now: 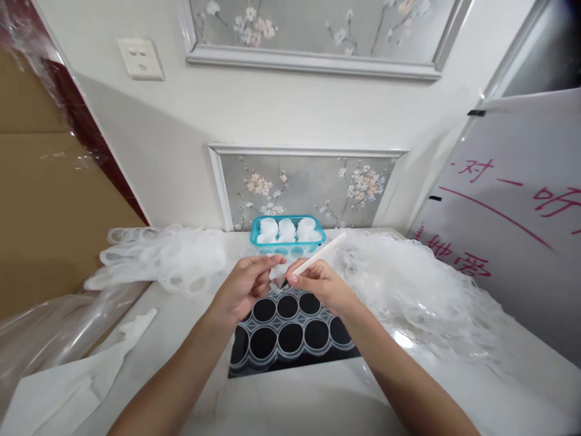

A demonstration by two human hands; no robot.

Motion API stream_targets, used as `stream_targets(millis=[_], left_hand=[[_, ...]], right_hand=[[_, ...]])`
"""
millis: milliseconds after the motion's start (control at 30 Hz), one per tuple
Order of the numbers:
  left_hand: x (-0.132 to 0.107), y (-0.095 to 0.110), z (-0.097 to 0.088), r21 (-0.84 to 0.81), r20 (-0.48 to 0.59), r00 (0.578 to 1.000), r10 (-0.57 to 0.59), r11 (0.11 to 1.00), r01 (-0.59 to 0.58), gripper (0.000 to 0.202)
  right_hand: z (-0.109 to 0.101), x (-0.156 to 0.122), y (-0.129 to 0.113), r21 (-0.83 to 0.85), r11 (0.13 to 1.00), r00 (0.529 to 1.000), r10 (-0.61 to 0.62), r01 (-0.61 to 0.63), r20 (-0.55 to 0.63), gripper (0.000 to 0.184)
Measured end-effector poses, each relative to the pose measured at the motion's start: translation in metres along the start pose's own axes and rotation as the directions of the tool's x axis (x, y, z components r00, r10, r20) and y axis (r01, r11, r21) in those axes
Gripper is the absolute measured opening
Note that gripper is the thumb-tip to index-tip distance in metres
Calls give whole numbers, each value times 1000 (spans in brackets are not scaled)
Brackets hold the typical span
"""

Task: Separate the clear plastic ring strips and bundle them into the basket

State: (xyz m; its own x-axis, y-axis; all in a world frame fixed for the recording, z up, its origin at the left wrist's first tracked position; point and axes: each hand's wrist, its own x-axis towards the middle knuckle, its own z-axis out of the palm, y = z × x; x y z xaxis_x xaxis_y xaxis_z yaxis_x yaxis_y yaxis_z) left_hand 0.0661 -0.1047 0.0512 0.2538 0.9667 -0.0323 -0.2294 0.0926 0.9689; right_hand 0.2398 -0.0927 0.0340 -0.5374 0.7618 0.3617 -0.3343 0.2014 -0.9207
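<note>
Forearms (181,369) are cropped, left hand (245,287) pinching a blurred translucent piece (276,275), right hand (324,286) a white stick (320,253).

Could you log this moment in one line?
left hand: pinching translucent piece | right hand: holding white stick | below: black mat | beyond: teal basket

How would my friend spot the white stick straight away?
Find the white table against the flowery wall. Over the black mat on it, look for the right hand. The stick pokes out there, slanting up: thin and straight, unlike the see-through rings heaped at the left.
</note>
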Motion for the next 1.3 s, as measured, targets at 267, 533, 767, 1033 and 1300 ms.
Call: stream_targets(millis=[267,533,767,1033,1300], left_hand=[[4,9,-12,-112,-60,998,-6,994,0,34],[1,8,-10,-124,59,994,-87,988,94,36],[-7,3,-2,-47,218,967,-135,988,149,25],[-11,2,3,64,284,947,-149,989,137,41],[-22,14,0,-7,316,937,-151,987,161,39]], right_hand=[[-44,7,55,-574,652,815,578,-496,-48,20],[-29,6,30,-387,852,936,311,-352,-167,48],[3,-7,-7,-258,916,951,307,-308,-46,43],[5,-11,-8,-237,907,931,364,-348,25,41],[7,-14,-10,-373,827,794,535,-421,289,31]])
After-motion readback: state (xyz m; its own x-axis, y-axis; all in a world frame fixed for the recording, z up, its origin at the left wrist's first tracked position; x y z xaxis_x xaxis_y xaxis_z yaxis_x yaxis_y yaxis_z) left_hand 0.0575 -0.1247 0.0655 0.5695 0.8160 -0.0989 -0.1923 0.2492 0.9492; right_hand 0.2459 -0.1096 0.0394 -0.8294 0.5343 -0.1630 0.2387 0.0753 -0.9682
